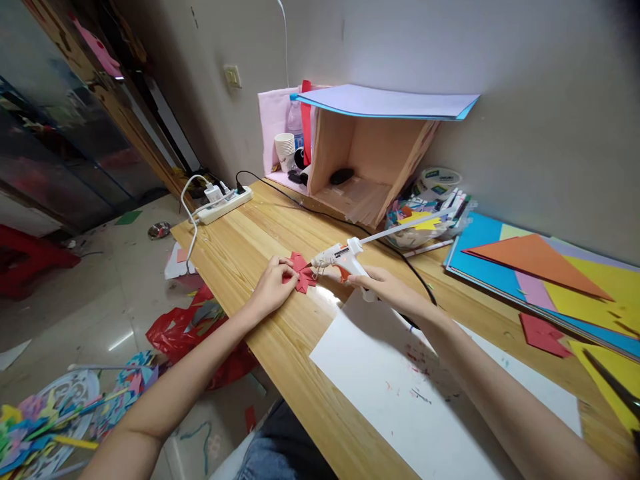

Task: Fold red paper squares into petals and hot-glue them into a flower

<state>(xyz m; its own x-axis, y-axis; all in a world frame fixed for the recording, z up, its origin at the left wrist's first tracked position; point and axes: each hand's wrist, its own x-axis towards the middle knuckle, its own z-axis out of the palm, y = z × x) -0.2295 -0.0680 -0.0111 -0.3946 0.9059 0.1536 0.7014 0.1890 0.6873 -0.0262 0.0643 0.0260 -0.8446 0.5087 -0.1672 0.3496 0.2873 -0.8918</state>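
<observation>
On the wooden table lies a red paper cut-out (303,281), flower-like in outline. My left hand (275,283) is closed at its left edge, thumb and fingers pinching the paper. In my right hand (383,285) is a white hot glue gun (345,256) with an orange trigger. Its nozzle points left and meets the middle of the red paper, or hovers just over it; I cannot tell which. A long glue stick (400,227) sticks out of the gun's back end. Part of the grip is hidden by my fingers.
A white sheet (380,387) lies under my right forearm. Behind stand a wooden box (370,153) and a power strip (225,205); a black cable (320,212) crosses the table. Coloured paper (480,247), a basin of scraps (425,227) and scissors (613,383) are at right.
</observation>
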